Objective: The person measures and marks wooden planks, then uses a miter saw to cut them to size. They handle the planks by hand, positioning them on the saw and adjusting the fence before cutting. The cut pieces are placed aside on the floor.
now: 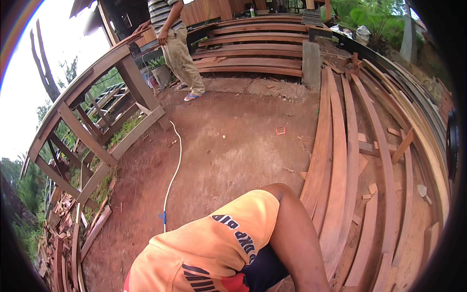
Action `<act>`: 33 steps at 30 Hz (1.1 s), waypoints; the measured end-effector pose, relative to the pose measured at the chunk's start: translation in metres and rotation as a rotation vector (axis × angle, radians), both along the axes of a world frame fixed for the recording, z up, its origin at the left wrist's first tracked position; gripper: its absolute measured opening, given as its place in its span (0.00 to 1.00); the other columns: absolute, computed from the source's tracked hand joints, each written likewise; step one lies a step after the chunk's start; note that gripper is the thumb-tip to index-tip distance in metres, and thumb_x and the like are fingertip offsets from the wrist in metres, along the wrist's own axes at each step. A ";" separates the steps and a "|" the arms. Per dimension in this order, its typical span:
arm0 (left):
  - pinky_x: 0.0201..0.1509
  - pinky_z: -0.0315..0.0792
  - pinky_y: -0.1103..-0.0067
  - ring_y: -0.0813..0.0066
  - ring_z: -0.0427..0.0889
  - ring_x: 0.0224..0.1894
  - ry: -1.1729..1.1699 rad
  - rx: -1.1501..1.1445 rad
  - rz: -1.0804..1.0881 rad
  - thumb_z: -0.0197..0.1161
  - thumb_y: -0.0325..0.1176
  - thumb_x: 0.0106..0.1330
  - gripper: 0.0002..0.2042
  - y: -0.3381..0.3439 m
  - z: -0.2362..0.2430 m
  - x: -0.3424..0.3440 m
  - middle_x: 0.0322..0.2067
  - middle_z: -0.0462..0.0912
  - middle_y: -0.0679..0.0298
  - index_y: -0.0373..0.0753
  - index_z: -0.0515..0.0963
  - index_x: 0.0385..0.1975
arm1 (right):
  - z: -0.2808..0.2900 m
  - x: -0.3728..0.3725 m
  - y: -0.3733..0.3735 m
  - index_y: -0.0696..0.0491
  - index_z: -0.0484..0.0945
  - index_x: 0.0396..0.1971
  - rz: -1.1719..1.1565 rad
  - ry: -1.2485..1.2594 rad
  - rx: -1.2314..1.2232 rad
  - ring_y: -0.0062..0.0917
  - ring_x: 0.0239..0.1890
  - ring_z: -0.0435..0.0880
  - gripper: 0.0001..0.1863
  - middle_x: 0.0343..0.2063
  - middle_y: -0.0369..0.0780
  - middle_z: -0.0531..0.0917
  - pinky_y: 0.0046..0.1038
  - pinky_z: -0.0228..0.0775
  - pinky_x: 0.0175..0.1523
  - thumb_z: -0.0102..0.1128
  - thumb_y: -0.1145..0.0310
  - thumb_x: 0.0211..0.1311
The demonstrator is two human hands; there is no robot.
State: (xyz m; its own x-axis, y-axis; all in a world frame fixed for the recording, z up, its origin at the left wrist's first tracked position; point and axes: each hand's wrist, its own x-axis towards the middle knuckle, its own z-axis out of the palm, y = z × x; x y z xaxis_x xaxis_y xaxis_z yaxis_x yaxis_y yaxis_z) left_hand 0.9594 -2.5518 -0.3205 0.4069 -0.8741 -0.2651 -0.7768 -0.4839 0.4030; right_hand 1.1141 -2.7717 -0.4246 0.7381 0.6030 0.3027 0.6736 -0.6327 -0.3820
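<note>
Neither my left hand nor my right hand shows in the head view. A bent arm (299,238) reaches out of an orange short sleeve (253,209) at the lower edge, and its hand is cut off below the picture. Whether this arm is my own I cannot tell. Nearest to it, on the right, lie long reddish-brown planks (335,194) side by side. A pale hose or cord (178,160) with a blue piece (163,215) tied or taped round it runs across the dirt to the orange shirt.
Beyond stands another person (176,48) in a striped shirt, one hand on a wooden railing (90,134). Plank stacks (253,50) lie at the back beside a concrete post (311,63). A small orange-red frame (280,131) lies on the dirt floor; wood scraps (48,258) pile up lower left.
</note>
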 end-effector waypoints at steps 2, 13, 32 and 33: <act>0.68 0.65 0.49 0.55 0.77 0.65 -0.006 -0.018 0.004 0.62 0.46 0.67 0.26 0.001 0.000 0.000 0.60 0.80 0.53 0.39 0.77 0.61 | 0.000 0.004 0.000 0.62 0.80 0.54 0.006 0.006 -0.004 0.50 0.48 0.85 0.26 0.45 0.57 0.85 0.43 0.79 0.50 0.53 0.52 0.76; 0.67 0.66 0.49 0.55 0.77 0.64 -0.011 0.018 0.002 0.63 0.47 0.67 0.26 -0.001 -0.005 0.002 0.60 0.80 0.53 0.39 0.78 0.60 | -0.006 0.008 0.006 0.60 0.80 0.54 0.006 0.015 -0.015 0.50 0.46 0.85 0.25 0.44 0.57 0.86 0.43 0.80 0.49 0.54 0.52 0.75; 0.66 0.67 0.50 0.55 0.78 0.63 -0.023 0.064 0.022 0.65 0.48 0.66 0.25 0.016 -0.015 0.002 0.59 0.81 0.53 0.39 0.80 0.58 | -0.012 0.027 0.010 0.57 0.80 0.54 0.010 0.013 -0.020 0.48 0.44 0.87 0.23 0.42 0.56 0.86 0.44 0.80 0.47 0.56 0.53 0.73; 0.66 0.67 0.50 0.55 0.78 0.63 -0.024 0.069 0.023 0.65 0.48 0.66 0.25 0.018 -0.015 0.002 0.59 0.81 0.53 0.39 0.80 0.58 | -0.013 0.028 0.010 0.56 0.80 0.54 0.009 0.013 -0.017 0.48 0.44 0.87 0.23 0.42 0.56 0.87 0.44 0.80 0.47 0.56 0.53 0.73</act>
